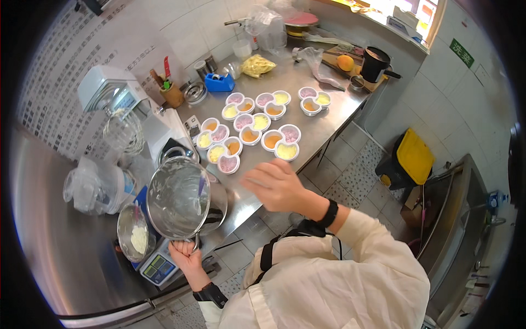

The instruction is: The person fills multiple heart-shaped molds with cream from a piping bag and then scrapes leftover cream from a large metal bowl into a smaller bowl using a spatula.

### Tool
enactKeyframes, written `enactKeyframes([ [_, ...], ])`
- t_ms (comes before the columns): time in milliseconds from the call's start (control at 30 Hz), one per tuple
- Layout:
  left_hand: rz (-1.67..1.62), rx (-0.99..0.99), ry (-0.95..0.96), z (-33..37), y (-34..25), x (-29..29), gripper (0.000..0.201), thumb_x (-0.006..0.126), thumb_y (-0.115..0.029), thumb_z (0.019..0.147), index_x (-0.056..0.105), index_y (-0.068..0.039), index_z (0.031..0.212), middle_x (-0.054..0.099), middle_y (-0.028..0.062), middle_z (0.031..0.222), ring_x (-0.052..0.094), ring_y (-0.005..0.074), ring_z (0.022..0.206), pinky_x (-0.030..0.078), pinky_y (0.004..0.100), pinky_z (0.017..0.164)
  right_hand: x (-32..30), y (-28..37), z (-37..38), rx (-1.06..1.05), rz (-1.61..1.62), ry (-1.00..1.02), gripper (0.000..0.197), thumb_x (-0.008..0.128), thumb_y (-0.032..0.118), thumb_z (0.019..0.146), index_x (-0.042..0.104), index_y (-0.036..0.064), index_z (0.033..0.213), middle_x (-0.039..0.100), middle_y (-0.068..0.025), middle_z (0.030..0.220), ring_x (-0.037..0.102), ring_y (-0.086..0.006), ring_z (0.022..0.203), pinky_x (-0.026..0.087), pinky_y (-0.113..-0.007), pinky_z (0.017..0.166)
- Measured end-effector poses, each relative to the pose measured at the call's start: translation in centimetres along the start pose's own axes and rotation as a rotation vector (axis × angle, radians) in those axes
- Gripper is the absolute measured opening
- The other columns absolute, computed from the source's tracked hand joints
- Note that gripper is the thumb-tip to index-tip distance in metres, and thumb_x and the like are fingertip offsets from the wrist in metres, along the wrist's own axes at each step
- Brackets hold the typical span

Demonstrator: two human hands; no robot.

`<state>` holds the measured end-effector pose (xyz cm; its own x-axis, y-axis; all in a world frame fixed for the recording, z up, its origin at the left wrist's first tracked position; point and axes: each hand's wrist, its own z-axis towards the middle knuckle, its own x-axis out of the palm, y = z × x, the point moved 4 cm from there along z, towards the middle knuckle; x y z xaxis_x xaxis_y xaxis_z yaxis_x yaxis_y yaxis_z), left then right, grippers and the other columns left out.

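A large steel mixing bowl (178, 205), smeared inside with a pale, wet coating, tilts at the counter's near left. My left hand (185, 256) is closed around its handle (196, 241). A purple spatula (201, 187) leans inside the bowl. My right hand (276, 186) hovers just right of the bowl, near the three-part white cups (286, 151), touching none. Its fingers are bent and blurred, so their grip cannot be made out. Several such cups, filled with pink, yellow and orange portions, stand on the steel counter (307, 129).
Left of the bowl are a smaller bowl of pale yellow mass (137, 239), a scale (159, 266) and a stand mixer (126, 93). Farther back lie a blue tape dispenser (219, 83), a yellow bag (257, 66) and a black pot (375, 63). A yellow-lidded bin (413, 156) stands right.
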<state>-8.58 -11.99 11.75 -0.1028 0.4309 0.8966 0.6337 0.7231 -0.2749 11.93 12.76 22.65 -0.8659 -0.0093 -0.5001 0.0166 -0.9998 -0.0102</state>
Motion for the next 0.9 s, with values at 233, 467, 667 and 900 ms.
enactKeyframes([
  [233,-0.052,0.009,0.160,-0.4,0.6,0.8,0.036,0.031,-0.021,0.095,0.024,-0.017,0.060,0.017,-0.0055,0.050,0.016,0.0067,0.038,0.021,0.0224,0.042,-5.9,-4.8,-12.0,0.463,-0.239,0.214,0.026,0.058,0.002,0.064,0.062,0.0095,0.089,0.058,-0.0011,0.090,0.052,-0.0205,0.087,0.037,-0.035,0.079],
  [467,0.190,0.107,0.188,-0.3,0.7,-0.2,0.032,0.037,-0.027,0.094,0.032,-0.013,0.066,0.030,-0.0029,0.056,0.034,0.0092,0.050,0.035,0.0243,0.054,-11.9,-4.6,-15.6,0.632,-0.454,0.265,0.023,0.059,0.001,0.067,0.062,0.0072,0.089,0.057,-0.0026,0.086,0.051,-0.0224,0.085,0.038,-0.036,0.078],
  [667,0.180,0.303,-0.309,-1.7,3.1,-2.0,0.025,0.040,-0.026,0.093,0.043,-0.010,0.074,0.032,-0.0027,0.057,0.035,0.0113,0.054,0.035,0.0271,0.056,-13.8,-6.9,-17.2,0.619,-0.469,0.328,0.021,0.059,0.001,0.068,0.063,0.0066,0.088,0.057,-0.0036,0.081,0.051,-0.0229,0.080,0.038,-0.037,0.077],
  [900,0.543,-0.099,-0.048,-3.7,7.4,-7.6,0.006,0.050,-0.012,0.086,0.046,-0.008,0.089,0.044,0.0013,0.068,0.043,0.0142,0.064,0.040,0.0279,0.060,-11.6,-18.8,-17.3,0.604,-0.424,0.238,0.018,0.059,0.001,0.069,0.064,0.0063,0.086,0.058,-0.0037,0.080,0.053,-0.0227,0.081,0.040,-0.035,0.077],
])
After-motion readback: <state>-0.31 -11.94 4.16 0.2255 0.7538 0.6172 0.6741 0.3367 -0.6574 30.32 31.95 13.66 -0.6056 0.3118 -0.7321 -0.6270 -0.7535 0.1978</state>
